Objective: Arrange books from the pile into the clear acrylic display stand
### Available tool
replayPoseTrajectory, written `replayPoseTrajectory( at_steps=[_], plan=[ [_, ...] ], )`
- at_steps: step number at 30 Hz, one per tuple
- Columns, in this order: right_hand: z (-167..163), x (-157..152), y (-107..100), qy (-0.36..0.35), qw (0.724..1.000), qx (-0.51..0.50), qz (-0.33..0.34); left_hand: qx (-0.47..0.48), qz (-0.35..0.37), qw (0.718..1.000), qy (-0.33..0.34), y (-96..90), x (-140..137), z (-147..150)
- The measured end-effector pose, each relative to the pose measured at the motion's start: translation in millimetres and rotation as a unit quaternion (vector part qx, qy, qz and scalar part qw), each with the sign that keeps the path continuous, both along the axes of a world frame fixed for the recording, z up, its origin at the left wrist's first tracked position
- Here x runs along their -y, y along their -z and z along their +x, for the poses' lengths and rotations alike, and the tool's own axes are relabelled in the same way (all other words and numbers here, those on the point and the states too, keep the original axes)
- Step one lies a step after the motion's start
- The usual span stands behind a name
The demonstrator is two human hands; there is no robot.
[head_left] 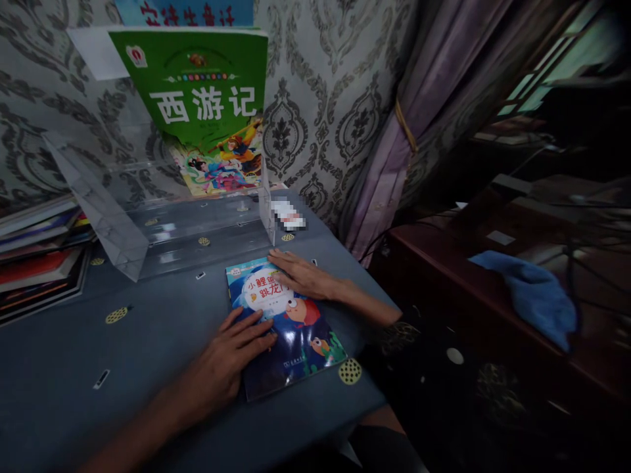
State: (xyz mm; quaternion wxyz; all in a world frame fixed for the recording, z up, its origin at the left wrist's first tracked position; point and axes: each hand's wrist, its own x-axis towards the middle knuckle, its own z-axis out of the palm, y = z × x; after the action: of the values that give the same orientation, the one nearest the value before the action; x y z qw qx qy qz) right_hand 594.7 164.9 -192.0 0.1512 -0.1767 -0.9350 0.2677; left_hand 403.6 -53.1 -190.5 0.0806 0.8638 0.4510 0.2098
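Note:
A blue picture book (290, 341) with a red fish on its glossy cover lies on the table near its right edge. My left hand (236, 351) rests on the book's left side, fingers spread across the cover. On the upper right part of the cover lies my right hand (303, 276), its fingers stretched out flat. Beyond the hands stands a clear plastic book rack (197, 246). A green book (211, 112) leans upright in the rack, and a light blue book (185, 13) shows behind it.
Several books are stacked (42, 253) at the table's left. A small white item, blurred out (288, 214), lies by the rack's right side. Patterned wall covering and a tied curtain (389, 151) stand behind. A blue cloth (530, 292) hangs over dark red furniture (453, 282) to the right.

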Motion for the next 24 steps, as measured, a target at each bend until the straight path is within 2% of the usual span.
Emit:
replayPoseTrajectory(
  at_steps=[2,5,8,10,16,20,24],
  plan=[
    [7.8,-5.5,2.1,0.016,1.0,-0.018,-0.019,-0.011,-0.011,1.0,0.013,-5.3,-1.2,-2.1],
    [13.2,-11.9,2.1,0.022,0.996,-0.052,-0.068,-0.035,-0.058,0.997,0.043,-23.4,-0.7,-9.0],
    [15.6,-17.4,-3.0,0.026,0.982,-0.102,-0.154,-0.056,-0.106,0.991,0.061,-41.7,-0.3,-22.1],
    [17.6,-20.9,-7.5,0.032,0.969,-0.129,-0.209,-0.06,-0.125,0.989,0.055,-45.8,-4.1,-33.3],
    [17.3,-30.9,-8.2,0.04,0.925,-0.175,-0.336,-0.076,-0.112,0.987,-0.084,-26.8,-49.4,-52.5],
    [14.1,-33.3,-5.7,0.036,0.909,-0.188,-0.371,-0.092,-0.11,0.987,-0.078,-20.6,-88.1,-39.5],
    [16.4,-31.7,-10.0,0.03,0.921,-0.181,-0.345,-0.094,-0.104,0.99,-0.029,-23.0,-115.3,-17.6]
  ],
)
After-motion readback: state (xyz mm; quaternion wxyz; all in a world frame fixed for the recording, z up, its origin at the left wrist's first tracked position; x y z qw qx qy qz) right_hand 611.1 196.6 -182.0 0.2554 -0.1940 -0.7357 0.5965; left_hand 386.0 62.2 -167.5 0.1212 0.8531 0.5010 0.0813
